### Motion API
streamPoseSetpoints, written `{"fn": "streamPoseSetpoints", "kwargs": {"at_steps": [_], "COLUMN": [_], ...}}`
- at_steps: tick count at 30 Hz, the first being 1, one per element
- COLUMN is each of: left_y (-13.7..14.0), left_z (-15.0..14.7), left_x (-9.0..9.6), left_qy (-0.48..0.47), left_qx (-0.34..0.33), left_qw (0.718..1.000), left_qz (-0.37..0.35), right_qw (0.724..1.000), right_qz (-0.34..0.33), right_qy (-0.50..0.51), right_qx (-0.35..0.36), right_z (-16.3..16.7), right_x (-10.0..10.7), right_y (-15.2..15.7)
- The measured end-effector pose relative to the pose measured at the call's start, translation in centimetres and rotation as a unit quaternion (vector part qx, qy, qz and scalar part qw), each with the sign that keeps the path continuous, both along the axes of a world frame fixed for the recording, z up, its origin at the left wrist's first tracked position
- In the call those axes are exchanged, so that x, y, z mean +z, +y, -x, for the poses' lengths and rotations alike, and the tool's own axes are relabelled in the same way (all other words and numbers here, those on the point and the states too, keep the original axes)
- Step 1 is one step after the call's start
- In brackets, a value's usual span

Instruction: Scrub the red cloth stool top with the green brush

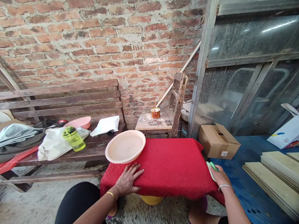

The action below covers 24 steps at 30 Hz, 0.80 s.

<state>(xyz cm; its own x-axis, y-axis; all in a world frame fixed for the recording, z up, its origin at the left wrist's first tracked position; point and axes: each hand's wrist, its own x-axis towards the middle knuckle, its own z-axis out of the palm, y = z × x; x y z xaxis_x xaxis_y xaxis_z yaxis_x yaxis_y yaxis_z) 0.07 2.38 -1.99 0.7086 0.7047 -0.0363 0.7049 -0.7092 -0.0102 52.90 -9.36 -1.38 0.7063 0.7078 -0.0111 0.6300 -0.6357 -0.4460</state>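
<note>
A red cloth point(173, 165) covers a low table in front of me. My left hand point(129, 178) lies flat on its near left part with fingers spread, just below a pale pink basin point(125, 147) that stands on the cloth's left end. Beyond the cloth's right edge, my right hand point(220, 176) is closed around a small green-handled tool point(212, 169) with a pale green flat part. My fingers and palm hide much of that tool, so I cannot tell its exact kind.
On the left, a wooden bench point(94, 149) holds a yellow-green bottle point(74, 138), bags and a pink bowl point(81, 122). A chair point(154, 127) with a small tin stands behind. To the right are a cardboard box point(218, 142) and stacked pale slabs point(271, 188) on a blue surface point(247, 180).
</note>
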Motion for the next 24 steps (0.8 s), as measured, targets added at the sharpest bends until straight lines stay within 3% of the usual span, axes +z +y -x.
{"fn": "streamPoseSetpoints", "kwargs": {"at_steps": [4,6,9,13,17,20,24], "left_y": [0.0,-0.1,-0.2,-0.4,-0.5,-0.5,-0.6], "left_z": [0.0,0.0,-0.2,-0.4,-0.5,-0.5,-0.7], "left_x": [0.1,0.2,0.6,1.2,1.3,1.3,1.7], "left_qy": [-0.009,-0.014,-0.015,-0.002,0.002,-0.006,0.003], "left_qx": [-0.01,-0.013,-0.011,-0.002,-0.001,-0.005,0.0], "left_qw": [1.0,1.0,1.0,1.0,1.0,1.0,1.0], "left_qz": [-0.002,-0.001,0.004,0.017,0.018,0.016,0.03], "right_qw": [0.997,0.997,0.991,0.935,0.9,0.911,0.945], "right_qz": [0.039,0.012,-0.063,-0.105,-0.07,-0.023,0.059], "right_qy": [-0.022,-0.054,-0.074,-0.101,-0.152,-0.196,-0.243], "right_qx": [-0.071,-0.054,0.092,0.324,0.402,0.363,0.211], "right_z": [0.5,2.0,6.5,15.3,20.9,19.4,11.9], "right_x": [1.2,2.4,3.9,3.6,2.5,2.5,3.2], "right_y": [-0.5,-0.4,0.5,1.1,1.2,1.7,1.9]}}
